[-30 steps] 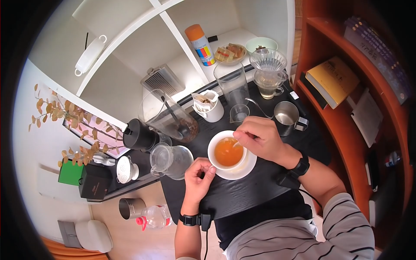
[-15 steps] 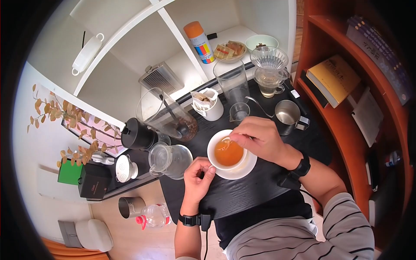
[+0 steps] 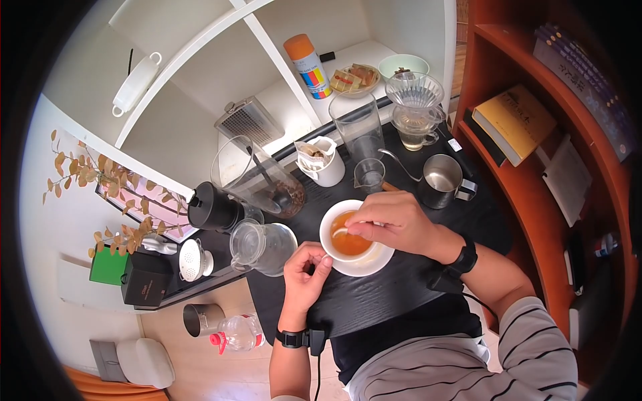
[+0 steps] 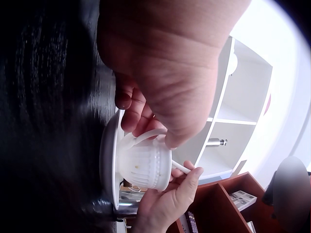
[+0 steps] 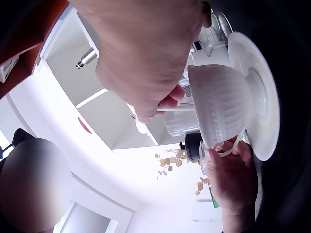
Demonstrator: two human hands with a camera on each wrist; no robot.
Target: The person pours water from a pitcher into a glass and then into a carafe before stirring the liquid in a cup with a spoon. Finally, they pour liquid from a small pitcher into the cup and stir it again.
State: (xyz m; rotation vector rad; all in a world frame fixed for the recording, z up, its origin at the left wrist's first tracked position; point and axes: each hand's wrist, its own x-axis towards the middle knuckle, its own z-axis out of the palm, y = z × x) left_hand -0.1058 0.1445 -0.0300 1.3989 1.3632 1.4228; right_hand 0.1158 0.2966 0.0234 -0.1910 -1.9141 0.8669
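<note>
A white ribbed teacup (image 4: 143, 167) of orange-brown tea (image 3: 354, 248) stands on a white saucer (image 5: 270, 116). My left hand (image 3: 305, 275) grips the cup's handle (image 5: 232, 147) at its near left side, thumb by the rim and fingers curled behind. Over the cup's right side, my right hand (image 3: 398, 222) pinches a slim white spoon (image 4: 181, 167) between thumb and fingers. The spoon slants down into the tea, and its lower end is hidden inside the cup in both wrist views.
Left of the cup stands a glass pitcher (image 3: 271, 250), with a black grinder (image 3: 212, 207) behind. Farther back are a tall glass vessel holding beans (image 3: 294, 200), a white mug with a drip bag (image 3: 326, 172) and a small glass beaker (image 3: 369, 175). A steel gooseneck kettle (image 3: 443, 180) stands right.
My right hand has shifted left and toward me with the spoon, from the cup's far right rim to over its middle. My left hand keeps its grip on the handle.
</note>
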